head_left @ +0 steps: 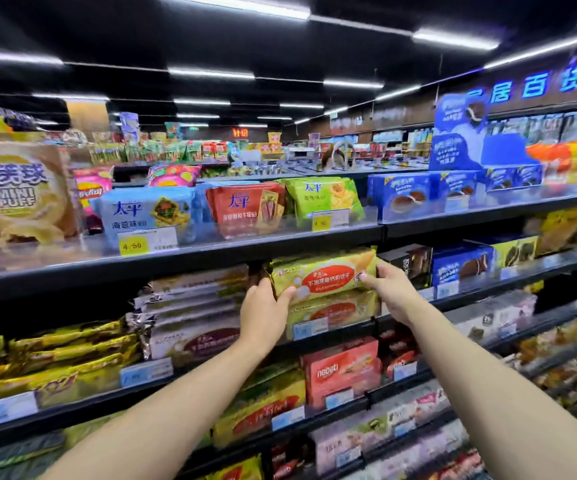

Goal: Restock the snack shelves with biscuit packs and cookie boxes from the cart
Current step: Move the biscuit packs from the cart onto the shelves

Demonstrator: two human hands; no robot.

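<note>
A yellow-green biscuit pack with a red oval label lies lengthwise on top of a matching pack on the second shelf from the top. My left hand grips its left end, thumb on the front face. My right hand holds its right end, fingers curled round the edge. The pack sits just under the black edge of the top shelf. No cart is in view.
Stacked silver-and-brown packs lie left of the held pack; dark and blue cookie boxes stand to its right. The top shelf carries cracker packs and blue boxes. Lower shelves hold red boxes and yellow packs.
</note>
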